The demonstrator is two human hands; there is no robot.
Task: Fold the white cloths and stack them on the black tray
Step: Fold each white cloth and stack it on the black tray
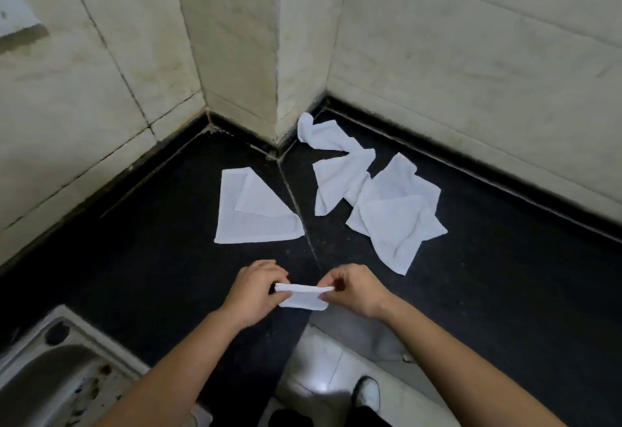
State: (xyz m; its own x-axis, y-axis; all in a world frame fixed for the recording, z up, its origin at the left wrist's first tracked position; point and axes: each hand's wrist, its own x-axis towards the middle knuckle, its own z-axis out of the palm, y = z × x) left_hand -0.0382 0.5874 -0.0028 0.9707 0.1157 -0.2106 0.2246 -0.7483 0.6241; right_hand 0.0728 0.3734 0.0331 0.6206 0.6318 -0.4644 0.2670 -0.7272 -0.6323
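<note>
White cloth (304, 297) pinched at both ends: left hand (254, 292) curled round one, right hand (356, 292) nipping other. Held over black counter (134, 275); loose cloths (393, 221) beyond.

From my feed I saw a black stone counter (134, 258) running into a corner of grimy cream wall tiles (471, 39); a steel sink (37, 372) sat lower left, glossy pale floor (319, 376) below.

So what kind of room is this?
Probably a kitchen or utility corner: a black counter, pale tiled walls and a stained steel sink at the lower left.
</note>
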